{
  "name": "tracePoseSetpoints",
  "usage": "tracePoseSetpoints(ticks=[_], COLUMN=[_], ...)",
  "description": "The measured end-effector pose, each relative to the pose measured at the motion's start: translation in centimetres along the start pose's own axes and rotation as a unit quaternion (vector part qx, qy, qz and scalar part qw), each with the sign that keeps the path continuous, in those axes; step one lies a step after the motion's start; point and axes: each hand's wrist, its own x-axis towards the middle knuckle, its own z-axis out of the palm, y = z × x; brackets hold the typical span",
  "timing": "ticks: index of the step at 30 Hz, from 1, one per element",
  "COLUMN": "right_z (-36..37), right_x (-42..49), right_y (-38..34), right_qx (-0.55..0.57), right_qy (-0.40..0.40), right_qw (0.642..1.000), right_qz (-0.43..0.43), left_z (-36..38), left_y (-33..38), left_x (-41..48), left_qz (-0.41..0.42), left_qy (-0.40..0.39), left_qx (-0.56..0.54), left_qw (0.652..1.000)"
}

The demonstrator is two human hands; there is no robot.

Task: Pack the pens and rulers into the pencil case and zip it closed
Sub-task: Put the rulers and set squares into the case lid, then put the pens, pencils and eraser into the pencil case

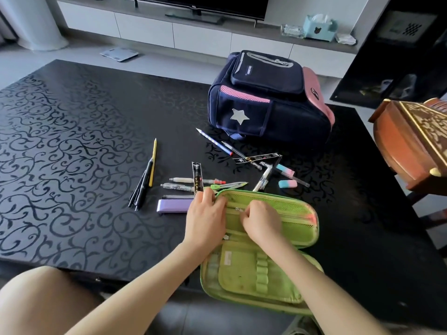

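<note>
Head view. A black tabletop with a glossy scroll pattern (72,141) carries all the items. At its far right lies a navy and pink fabric backpack (266,105) with a silver star patch; the small label on its front pocket is too small to read. A green fabric pencil case (297,228) lies opened flat at the near edge, its lower half overhanging the table; the pale tag inside is illegible.

The left hand (205,218) grips the left end of the case's far half, fingers curled over the rim. The right hand (262,222) rests on the zipped mesh pocket with its fingers curled tight beside the metal pull; whether they pinch it cannot be told.

All stationery is outside the case:
- a flat lilac plastic box (173,205), touching the left hand;
- two black printed rulers (196,176), print unreadable, one upright across the pens, one near the backpack;
- white and clear barrelled pens (183,183);
- a bundle of black pens (141,189) beside a yellow pencil (153,163);
- a blue striped pencil (214,141);
- a pink and blue eraser (287,183).
</note>
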Motion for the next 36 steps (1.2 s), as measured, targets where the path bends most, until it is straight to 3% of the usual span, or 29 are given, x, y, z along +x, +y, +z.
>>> tracePoseSetpoints(ticks=[3, 10, 17, 19, 21, 23, 25, 28, 31, 33, 36], right_z=[-0.2, -0.2, -5.8, -6.1, -6.1, -5.7, -5.1, -4.4, -3.8, -3.6, -4.0], right_x=[-0.1, -0.1, -1.7, -1.7, -0.7, 1.3, 4.2, 8.4, 10.5, 10.8, 10.7], right_y=[0.1, -0.1, 8.7, 8.8, 7.0, 4.4, 1.9, -0.4, -1.2, -1.3, -1.0], right_qx=[0.039, 0.010, -0.148, -0.143, -0.061, 0.014, 0.018, -0.041, -0.091, -0.105, -0.121], right_qy=[0.016, -0.013, 0.027, 0.046, 0.085, 0.091, 0.042, -0.053, -0.117, -0.135, -0.134], right_qw=[0.999, 1.000, 0.982, 0.986, 0.994, 0.990, 0.985, 0.980, 0.970, 0.965, 0.962], right_qz=[0.000, -0.005, 0.115, 0.069, -0.022, -0.108, -0.164, -0.186, -0.195, -0.200, -0.206], left_z=[0.3, 0.5, 0.8, 0.9, 0.7, -0.1, -1.3, -2.7, -2.8, -2.4, -2.2], left_y=[-0.2, -0.2, -0.2, -0.3, -0.6, -1.0, -1.7, -3.1, -4.0, -4.3, -4.3], left_x=[-0.2, -0.3, -0.6, -0.6, -0.6, -0.2, 0.9, 3.7, 6.2, 7.2, 7.9], left_qz=[-0.004, 0.005, -0.009, 0.002, 0.004, -0.044, -0.134, -0.243, -0.276, -0.277, -0.303], left_qy=[0.011, 0.024, 0.028, 0.041, 0.066, 0.102, 0.125, 0.059, -0.067, -0.137, -0.173], left_qx=[-0.006, 0.010, 0.008, 0.005, 0.008, -0.015, -0.054, -0.034, 0.023, 0.039, 0.002], left_qw=[1.000, 1.000, 1.000, 0.999, 0.998, 0.994, 0.981, 0.967, 0.959, 0.950, 0.937])
